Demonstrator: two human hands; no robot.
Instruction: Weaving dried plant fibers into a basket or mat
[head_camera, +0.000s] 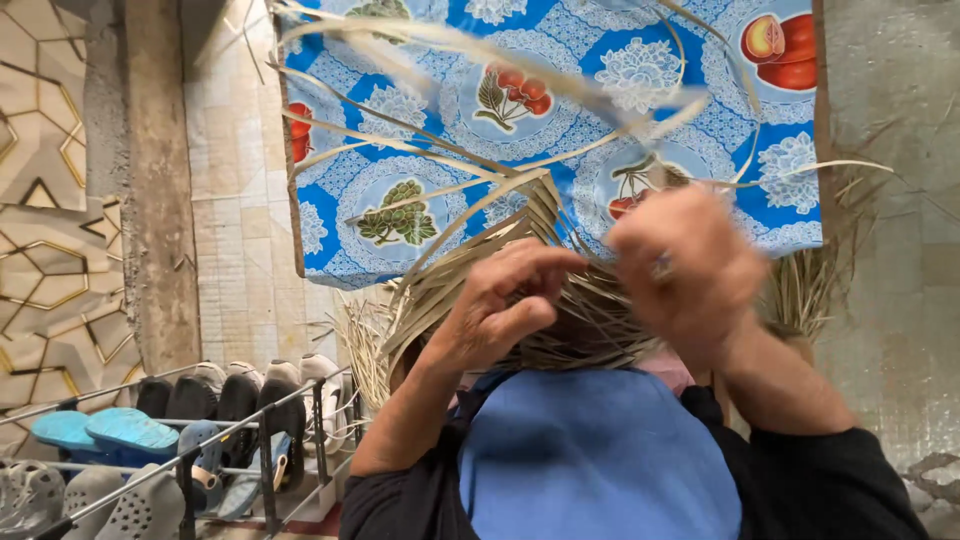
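Woven straw piece (520, 300) raised over blue cushion (600, 460) | left hand (505, 300) pinching strands to keep weave tight | right hand (685, 265) blurred, closed on one loose strip (640, 125) above it

A home entryway: shoe rack (200, 440), tiled wall (240, 200).

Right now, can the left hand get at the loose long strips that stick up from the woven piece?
Probably yes. The left hand already pinches the woven straw piece at its edge, and the loose strips rise just above it with nothing between. The right hand works apart, on the other side.
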